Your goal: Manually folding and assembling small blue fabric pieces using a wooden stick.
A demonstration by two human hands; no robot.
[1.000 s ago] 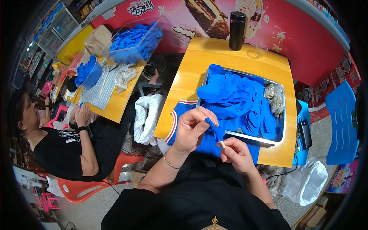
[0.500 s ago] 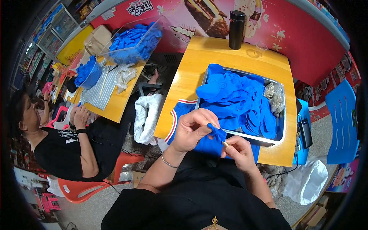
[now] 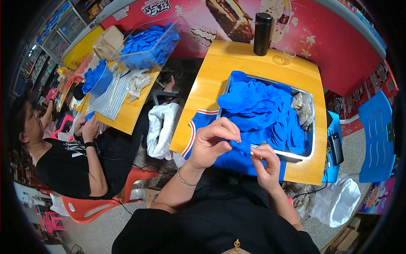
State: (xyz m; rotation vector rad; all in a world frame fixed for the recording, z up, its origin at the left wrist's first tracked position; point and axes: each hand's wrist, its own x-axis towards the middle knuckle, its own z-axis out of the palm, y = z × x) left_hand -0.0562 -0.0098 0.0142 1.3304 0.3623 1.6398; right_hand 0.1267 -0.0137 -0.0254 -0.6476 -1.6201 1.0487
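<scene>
A small blue fabric piece [image 3: 242, 147] is held between both hands, above the near edge of a yellow wooden table [image 3: 207, 72] and in front of a metal tray [image 3: 313, 135]. By the left hand [image 3: 211, 144] it is pinched between thumb and forefinger, the other fingers being curled above, with a rounded gap left between the thumb and the bent forefinger. A thin silver bracelet [image 3: 186, 178] is worn on the left wrist. By the right hand [image 3: 267, 167] the piece's right end is pinched between the tips of thumb and forefinger, the remaining fingers being folded loosely toward the palm. Whether anything else is gripped in the right fingertips cannot be told, and the piece's exact shape is partly hidden by the left fingers.

The tray is heaped with flat, rounded blue fabric cutouts [image 3: 262, 103], and a clear plastic bag [image 3: 303, 111] is set at its right side. Beneath the tray's near left corner a blue cloth with red-and-white trim [image 3: 203, 122] is spread. At the table's far end a black bottle [image 3: 262, 34] is stood upright beside a clear cup [image 3: 288, 56]. To the left, a small blue item [image 3: 89, 116] is held by a seated co-worker [image 3: 63, 165].
</scene>
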